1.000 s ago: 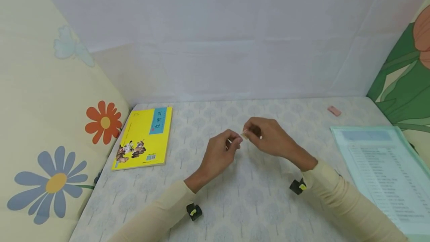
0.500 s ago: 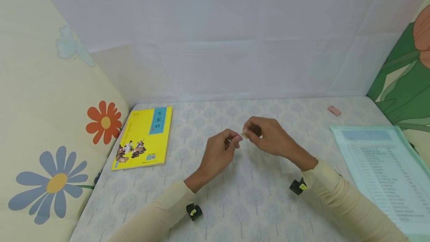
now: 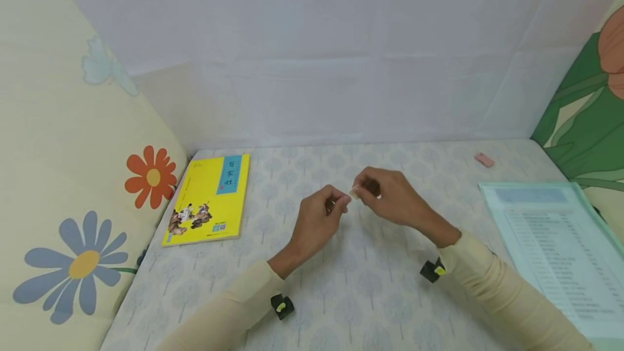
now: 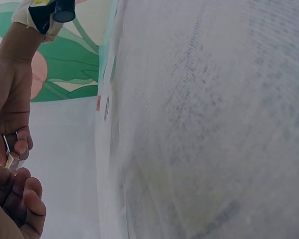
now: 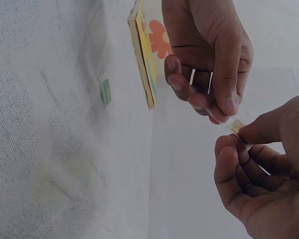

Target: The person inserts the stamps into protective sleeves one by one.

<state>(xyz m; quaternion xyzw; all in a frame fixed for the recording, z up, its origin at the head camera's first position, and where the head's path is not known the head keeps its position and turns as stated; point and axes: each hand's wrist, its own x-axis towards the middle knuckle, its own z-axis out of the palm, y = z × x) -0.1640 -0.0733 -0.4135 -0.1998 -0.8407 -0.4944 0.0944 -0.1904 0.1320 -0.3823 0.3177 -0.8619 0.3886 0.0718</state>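
Above the middle of the table, my left hand (image 3: pixel 314 218) and right hand (image 3: pixel 390 196) meet almost fingertip to fingertip. A small cream-coloured piece (image 5: pixel 236 126) with a clear, film-like strip (image 5: pixel 217 117) spans the short gap between them. My right thumb and forefinger pinch the cream end. The left thumb and forefinger pinch the clear end, as the right wrist view shows. In the left wrist view the same small piece (image 4: pixel 12 162) looks translucent and partly covered by fingers. Its exact kind is too small to tell.
A yellow book (image 3: pixel 207 199) lies at the left of the patterned tabletop (image 3: pixel 336 297). A pale green folder (image 3: pixel 551 253) with a printed sheet lies at the right, a pink eraser-like block (image 3: pixel 484 160) beyond it. The right wrist view shows a small green-and-white rectangle (image 5: pixel 105 92).
Both hands stay in nearly the same place. The gap between their fingertips varies slightly, and more of the cream piece shows now than half a second ago.
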